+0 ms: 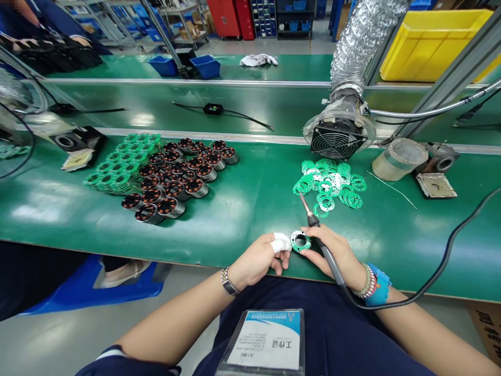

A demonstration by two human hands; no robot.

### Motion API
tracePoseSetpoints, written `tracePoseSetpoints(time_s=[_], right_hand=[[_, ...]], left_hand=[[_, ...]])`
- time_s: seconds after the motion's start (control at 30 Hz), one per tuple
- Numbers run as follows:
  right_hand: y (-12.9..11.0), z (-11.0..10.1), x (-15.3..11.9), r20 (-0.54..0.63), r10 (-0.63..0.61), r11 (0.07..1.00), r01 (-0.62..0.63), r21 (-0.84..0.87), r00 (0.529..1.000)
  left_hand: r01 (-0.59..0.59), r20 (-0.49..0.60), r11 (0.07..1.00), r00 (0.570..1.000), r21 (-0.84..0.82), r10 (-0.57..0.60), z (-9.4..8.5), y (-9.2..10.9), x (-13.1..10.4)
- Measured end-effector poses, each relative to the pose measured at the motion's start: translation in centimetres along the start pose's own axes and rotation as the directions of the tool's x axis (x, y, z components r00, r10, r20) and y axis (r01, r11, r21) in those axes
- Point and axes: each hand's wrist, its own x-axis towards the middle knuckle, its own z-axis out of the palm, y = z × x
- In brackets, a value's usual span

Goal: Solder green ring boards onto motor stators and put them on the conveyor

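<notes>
Near the front edge of the green bench, a round part with a ring-shaped green circuit board (295, 247) on top sits between my hands. My left hand (263, 257), white wraps on its fingers, is closed, with its fingertips at the part's left edge; what they pinch is hidden. My right hand (340, 251) holds a soldering iron (332, 263), its tip pointing up and away. The thumb and forefinger of that hand also reach around the part's right side. Beyond lies a loose pile of ring-shaped green circuit boards (325, 202).
Several copper-wound motor stators (171, 207) stand left of centre, beside stacked green boards (107, 177). A fan with a foil duct (338, 140) hangs behind the pile. Right of it are a cloudy cup (399, 159) and an iron stand (436, 183). The iron's black cord (446, 250) loops over my right forearm.
</notes>
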Motion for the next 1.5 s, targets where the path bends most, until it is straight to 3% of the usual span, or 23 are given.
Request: tracePoseSetpoints(time_s=[0.03, 0.1, 0.17, 0.27, 0.33, 0.37, 0.43, 0.5, 0.53, 0.6, 0.67, 0.7, 0.77, 0.9, 1.03, 1.17, 1.3, 1.4, 1.5], right_hand=[[0.0, 0.0, 0.0, 0.0, -0.001, 1.0, 0.001, 0.002, 1.0], [0.0, 0.0, 0.0, 0.001, -0.001, 1.0, 0.001, 0.008, 1.0], [-0.1, 0.0, 0.1, 0.003, 0.002, 1.0, -0.002, 0.012, 1.0], [-0.1, 0.0, 0.1, 0.006, 0.005, 1.0, -0.005, 0.016, 1.0], [-0.1, 0.0, 0.1, 0.004, 0.003, 1.0, -0.003, 0.016, 1.0], [-0.1, 0.0, 0.1, 0.004, 0.002, 1.0, -0.003, 0.015, 1.0], [-0.1, 0.0, 0.1, 0.005, 0.0, 1.0, 0.0, 0.014, 1.0], [0.0, 0.0, 0.1, 0.006, -0.002, 1.0, 0.002, 0.012, 1.0], [0.0, 0.0, 0.1, 0.005, -0.002, 1.0, 0.002, 0.01, 1.0], [0.0, 0.0, 0.1, 0.001, -0.005, 1.0, 0.005, 0.009, 1.0], [0.0, 0.1, 0.1, 0.0, -0.005, 1.0, 0.005, 0.011, 1.0], [0.0, 0.1, 0.1, 0.001, -0.004, 1.0, 0.004, 0.012, 1.0], [0.1, 0.1, 0.0, 0.006, 0.001, 1.0, -0.002, 0.016, 1.0], [0.1, 0.2, 0.0, 0.015, 0.004, 1.0, -0.004, 0.015, 1.0], [0.1, 0.2, -0.1, 0.012, -0.009, 1.0, 0.009, 0.005, 1.0], [0.1, 0.3, -0.1, 0.0, -0.011, 1.0, 0.011, 0.017, 1.0], [0.2, 0.2, 0.0, 0.011, 0.011, 0.998, -0.012, 0.055, 1.0], [-0.2, -0.2, 0.0, 0.013, 0.034, 0.997, -0.035, 0.062, 0.999], [-1.0, -0.4, -0.3, -0.017, 0.035, 0.999, -0.034, 0.013, 0.999]], left_hand=[[0.002, -0.009, 1.0, 1.0, -0.01, -0.002, 0.0, -0.1, -0.1], [-0.112, -0.114, 0.978, 0.985, 0.177, 0.133, -0.2, -0.5, -0.5], [-0.247, -0.181, 0.834, 0.909, 0.493, 0.376, -0.5, -1.2, -1.1], [-0.329, -0.095, 0.553, 0.793, 0.765, 0.602, -0.7, -1.9, -1.7], [-0.338, -0.055, 0.505, 0.788, 0.795, 0.614, -0.7, -1.7, -1.8], [-0.331, -0.059, 0.534, 0.808, 0.778, 0.586, -0.6, -1.5, -1.6], [-0.282, -0.099, 0.701, 0.888, 0.655, 0.45, -0.5, -0.6, -1.2], [-0.131, -0.11, 0.934, 0.978, 0.332, 0.176, -0.4, 0.2, -0.7], [-0.009, -0.071, 0.995, 0.997, 0.104, 0.016, -0.4, 0.6, -0.4], [0.222, 0.076, 0.925, 0.975, -0.309, -0.209, -0.5, 0.9, -0.1], [0.317, 0.176, 0.8, 0.948, -0.509, -0.264, -0.8, 0.9, -0.1], [0.317, 0.19, 0.78, 0.948, -0.539, -0.254, -0.9, 0.8, -0.1], [0.281, 0.166, 0.81, 0.96, -0.514, -0.228, -1.0, 0.6, -0.2], [0.204, 0.047, 0.927, 0.979, -0.314, -0.2, -0.4, 0.3, 0.0], [0.167, -0.036, 0.973, 0.984, -0.158, -0.175, 0.3, 0.3, 0.5], [0.151, -0.02, 0.985, 0.988, -0.089, -0.153, -0.7, 0.2, 1.0], [-0.028, -0.066, 0.999, 0.997, -0.016, 0.027, -1.9, 0.3, 1.4], [-0.122, -0.103, 0.974, 0.984, 0.188, 0.143, -1.5, 0.4, 1.0], [-0.098, -0.205, 0.92, 0.961, 0.379, 0.187, -0.2, 0.3, -0.1]])
